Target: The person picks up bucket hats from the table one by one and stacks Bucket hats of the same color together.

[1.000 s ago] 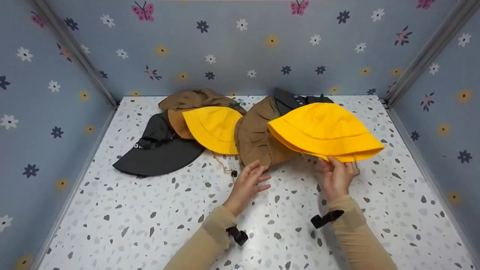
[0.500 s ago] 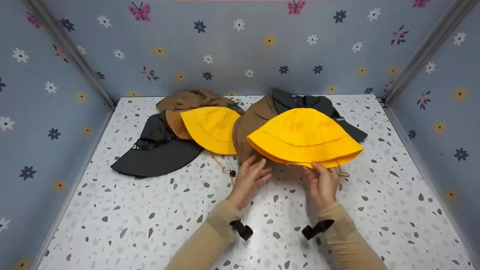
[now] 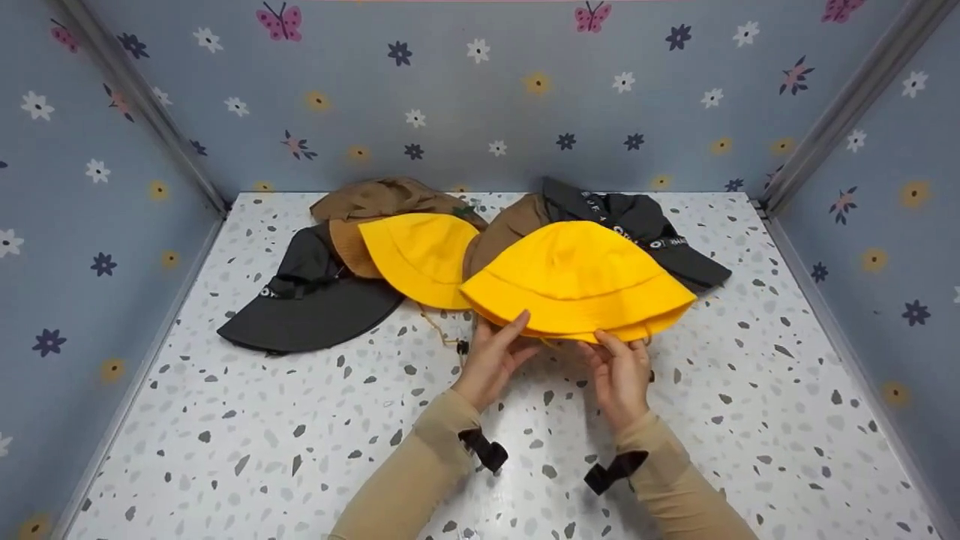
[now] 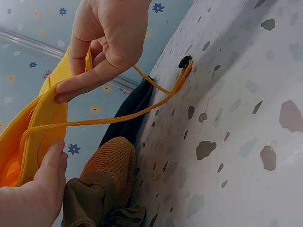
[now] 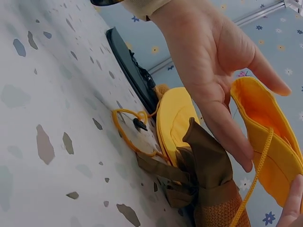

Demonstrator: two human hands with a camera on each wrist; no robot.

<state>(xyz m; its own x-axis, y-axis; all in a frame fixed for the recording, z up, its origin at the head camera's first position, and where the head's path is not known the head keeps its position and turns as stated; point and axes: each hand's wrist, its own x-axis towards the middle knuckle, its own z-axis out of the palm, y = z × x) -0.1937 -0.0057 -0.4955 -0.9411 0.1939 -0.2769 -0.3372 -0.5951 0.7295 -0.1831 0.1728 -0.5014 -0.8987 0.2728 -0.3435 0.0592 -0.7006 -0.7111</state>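
A yellow bucket hat [image 3: 577, 277] is held up over the table, its brim facing me. My right hand [image 3: 622, 375] pinches the near brim edge between thumb and fingers, as the left wrist view shows with the right hand [image 4: 111, 42] at the top. My left hand [image 3: 491, 364] is at the hat's left brim, fingers fairly straight and thumb spread from them. In the right wrist view, the left hand [image 5: 208, 71] has its fingers alongside the brim and its thumb apart. A yellow chin cord [image 4: 99, 121] hangs from the hat, with a black cord stopper [image 4: 185, 61].
Behind it lie a brown hat [image 3: 517, 221] and a black hat [image 3: 637, 217]. To the left are a second yellow hat [image 3: 424, 259], a wide-brimmed black hat [image 3: 322, 311] and another brown hat [image 3: 390, 196]. Patterned panels [image 3: 480, 97] enclose the speckled table [image 3: 300, 450].
My right hand has carried the yellow bucket hat left and slightly toward me, uncovering the black hat behind. My left hand stays near its place, its thumb now overlapping the brim.
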